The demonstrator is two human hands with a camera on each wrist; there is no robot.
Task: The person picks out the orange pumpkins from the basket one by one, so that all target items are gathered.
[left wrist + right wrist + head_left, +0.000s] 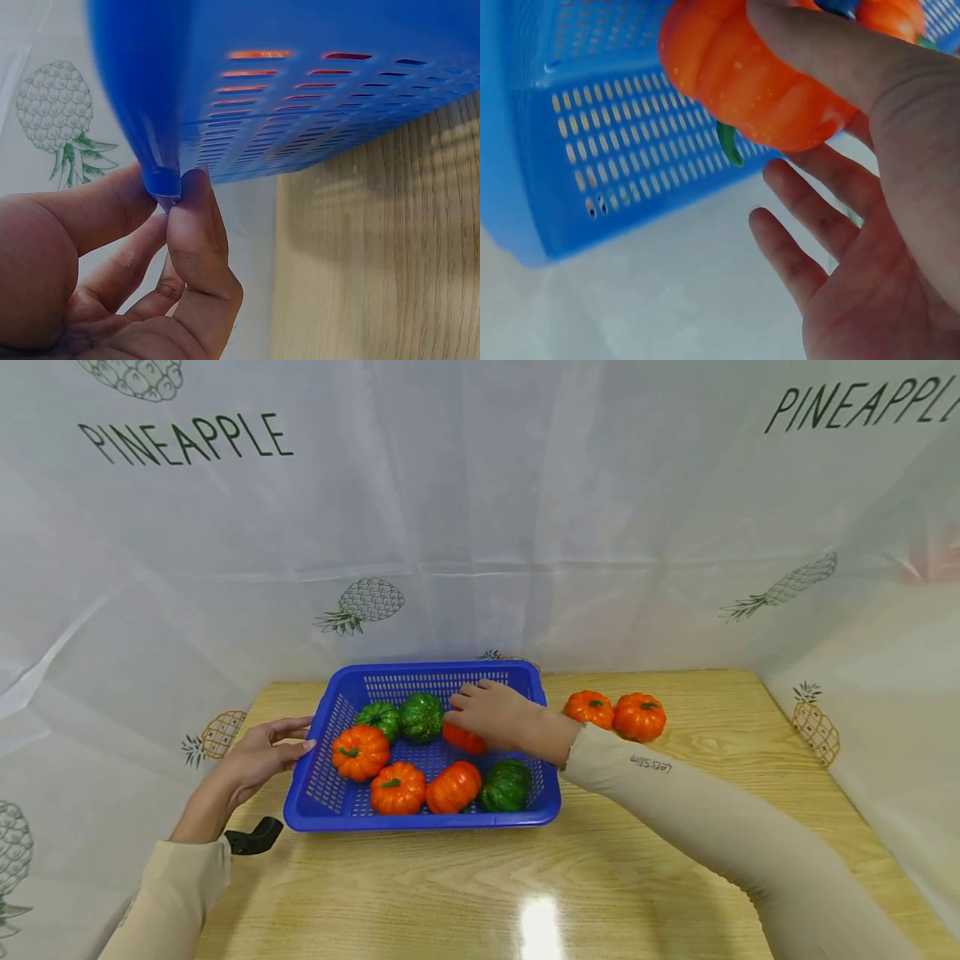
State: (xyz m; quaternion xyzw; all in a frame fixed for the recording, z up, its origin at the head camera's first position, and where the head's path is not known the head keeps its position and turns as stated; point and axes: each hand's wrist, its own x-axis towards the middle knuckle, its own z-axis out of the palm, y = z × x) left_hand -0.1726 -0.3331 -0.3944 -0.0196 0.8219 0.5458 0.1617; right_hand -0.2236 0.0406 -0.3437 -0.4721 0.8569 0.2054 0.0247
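A blue plastic basket with slotted walls holds several small toy pumpkins, orange and green. My left hand is at the basket's left side; in the left wrist view its thumb and index finger pinch the rim. Over the basket's right part, my right hand grips an orange pumpkin with a green stem, its thumb across the top. From the head view the hand partly covers this pumpkin. In the basket's front right corner, a dark green pumpkin lies beside an orange one.
Two orange pumpkins sit side by side on the wooden table, right of the basket and behind my right forearm. A white sheet printed with pineapples hangs behind the table. Something black sits at my left wrist.
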